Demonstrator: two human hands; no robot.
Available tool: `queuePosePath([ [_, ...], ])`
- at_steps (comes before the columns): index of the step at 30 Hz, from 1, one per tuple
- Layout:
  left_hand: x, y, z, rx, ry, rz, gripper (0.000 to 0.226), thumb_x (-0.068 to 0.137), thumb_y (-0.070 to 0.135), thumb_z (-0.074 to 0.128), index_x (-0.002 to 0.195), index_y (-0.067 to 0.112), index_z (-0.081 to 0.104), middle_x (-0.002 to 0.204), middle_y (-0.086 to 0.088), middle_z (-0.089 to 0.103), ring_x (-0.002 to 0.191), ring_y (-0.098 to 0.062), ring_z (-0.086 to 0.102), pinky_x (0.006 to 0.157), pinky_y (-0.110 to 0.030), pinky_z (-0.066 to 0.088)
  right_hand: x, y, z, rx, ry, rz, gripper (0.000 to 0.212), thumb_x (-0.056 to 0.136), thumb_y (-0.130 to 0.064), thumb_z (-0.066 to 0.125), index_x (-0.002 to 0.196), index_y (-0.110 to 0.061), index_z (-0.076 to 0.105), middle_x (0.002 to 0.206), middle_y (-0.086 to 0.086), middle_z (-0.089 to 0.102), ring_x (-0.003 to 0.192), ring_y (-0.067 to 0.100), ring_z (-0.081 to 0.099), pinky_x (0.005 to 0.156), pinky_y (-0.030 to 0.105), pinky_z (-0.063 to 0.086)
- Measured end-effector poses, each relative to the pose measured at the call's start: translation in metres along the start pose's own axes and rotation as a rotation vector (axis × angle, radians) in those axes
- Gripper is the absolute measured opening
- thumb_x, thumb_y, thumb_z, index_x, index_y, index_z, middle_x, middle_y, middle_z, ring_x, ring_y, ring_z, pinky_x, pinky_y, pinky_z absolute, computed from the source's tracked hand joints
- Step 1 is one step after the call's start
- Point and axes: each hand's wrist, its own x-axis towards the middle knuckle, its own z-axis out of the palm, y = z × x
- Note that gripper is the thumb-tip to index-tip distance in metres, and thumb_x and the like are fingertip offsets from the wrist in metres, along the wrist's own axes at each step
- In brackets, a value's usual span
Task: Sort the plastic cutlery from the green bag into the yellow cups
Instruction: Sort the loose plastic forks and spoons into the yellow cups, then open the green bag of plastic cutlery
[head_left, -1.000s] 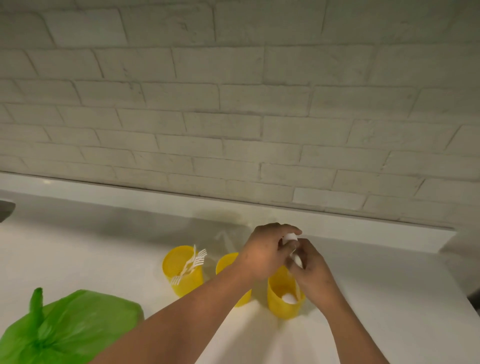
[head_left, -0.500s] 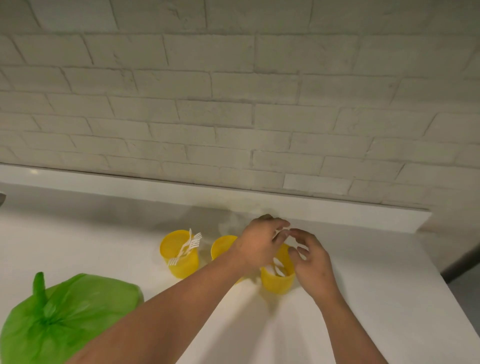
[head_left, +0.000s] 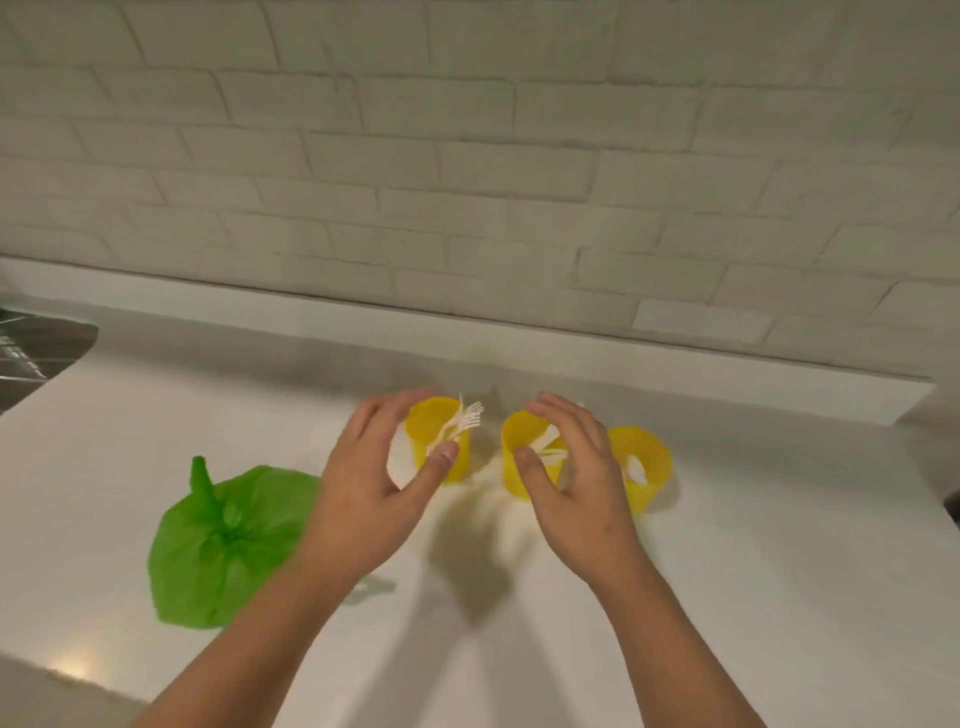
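Three yellow cups are standing in a row on the white counter (head_left: 779, 571). Left hand (head_left: 369, 488) is spreading wide around the fork cup (head_left: 428, 423), just left of the middle cup (head_left: 519, 431), thumb at its front. Right hand (head_left: 576, 493) is arching wide over the middle cup; contact is blurred. Spoon cup (head_left: 649, 457) is sitting just right of it. Green bag (head_left: 223, 545) is lying well left, knotted.

Left hand (head_left: 363, 499), right hand (head_left: 582, 493), loosely cupped
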Motion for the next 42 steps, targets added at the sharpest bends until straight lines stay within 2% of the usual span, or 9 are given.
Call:
queuePosePath([
  [6,-0.043,-0.079,-0.096,0.151,-0.021,-0.163,0.066,0.084,0.063,0.066,0.143,0.039,0.05,0.141,0.01,0.046,0.132,-0.006,0.044,0.111,-0.031,0.035,-0.023,-0.038,0.101,-0.004,-0.178,-0.02,0.052,0.092,-0.032,0.069,0.141,-0.025,0.055,0.147,-0.01,0.048,0.139,0.003,0.037,0.112,0.009,0.021],
  [10,-0.064,-0.139,-0.153,0.255,-0.107,-0.321,0.076,0.075,0.078,0.053,0.144,0.045,0.048,0.154,0.003,0.038,0.143,-0.023,0.035,0.118,-0.043,0.03,-0.04,-0.063,0.169,-0.018,-0.343,0.02,0.059,0.089,-0.038,0.072,0.144,-0.027,0.051,0.151,-0.005,0.042,0.144,0.01,0.031,0.114,0.008,0.017],
  [15,-0.076,-0.211,-0.182,0.134,-0.164,-0.642,0.088,0.07,0.088,0.051,0.15,0.056,0.034,0.161,-0.006,0.027,0.147,-0.036,0.034,0.12,-0.052,0.029,-0.054,-0.066,0.227,-0.179,-0.583,0.15,0.077,0.082,-0.054,0.076,0.149,-0.049,0.038,0.162,0.001,0.024,0.151,0.018,0.014,0.124,0.039,0.021],
  [18,-0.082,-0.226,-0.178,-0.044,-0.202,-0.695,0.066,0.093,0.062,0.062,0.152,0.05,0.035,0.155,-0.007,0.037,0.143,-0.029,0.043,0.113,-0.044,0.037,-0.063,-0.061,0.255,-0.249,-0.643,0.203,0.073,0.084,-0.055,0.071,0.148,-0.054,0.035,0.161,0.007,0.022,0.15,0.029,0.015,0.121,0.05,0.025],
  [21,-0.09,-0.234,-0.167,-0.172,-0.211,-0.657,0.041,0.098,0.05,0.061,0.137,0.047,0.048,0.129,0.008,0.063,0.122,-0.017,0.063,0.104,-0.039,0.049,-0.073,-0.056,0.269,-0.315,-0.624,0.263,0.063,0.089,-0.047,0.066,0.147,-0.049,0.04,0.152,0.01,0.033,0.14,0.036,0.03,0.115,0.054,0.034],
  [24,-0.095,-0.238,-0.154,-0.168,-0.252,-0.634,0.06,0.086,0.072,0.054,0.14,0.047,0.051,0.127,0.006,0.065,0.116,-0.016,0.064,0.103,-0.046,0.051,-0.082,-0.054,0.268,-0.333,-0.556,0.292,0.056,0.092,-0.041,0.065,0.144,-0.044,0.045,0.143,0.008,0.041,0.128,0.035,0.04,0.108,0.054,0.041],
  [30,-0.097,-0.232,-0.12,-0.163,-0.361,-0.566,0.067,0.084,0.08,0.045,0.141,0.044,0.051,0.122,0.004,0.066,0.113,-0.017,0.064,0.102,-0.047,0.051,-0.097,-0.044,0.238,-0.34,-0.471,0.359,0.059,0.087,-0.05,0.061,0.143,-0.041,0.047,0.139,0.005,0.042,0.125,0.032,0.041,0.107,0.053,0.041],
  [37,-0.089,-0.186,-0.07,-0.226,-0.484,-0.457,0.029,0.107,0.044,0.046,0.135,0.042,0.055,0.128,0.005,0.068,0.119,-0.02,0.063,0.102,-0.039,0.049,-0.12,-0.027,0.179,-0.191,-0.235,0.56,0.05,0.094,-0.063,0.041,0.133,-0.042,0.062,0.132,-0.002,0.051,0.128,0.026,0.047,0.114,0.047,0.035],
  [42,-0.08,-0.148,-0.036,-0.235,-0.603,-0.407,0.045,0.106,0.043,0.048,0.15,0.034,0.045,0.14,0.0,0.062,0.127,-0.023,0.06,0.103,-0.034,0.046,-0.128,-0.008,0.13,-0.32,-0.083,0.533,0.026,0.094,-0.023,0.065,0.117,-0.032,0.072,0.111,0.001,0.052,0.105,0.026,0.061,0.103,0.039,0.047],
])
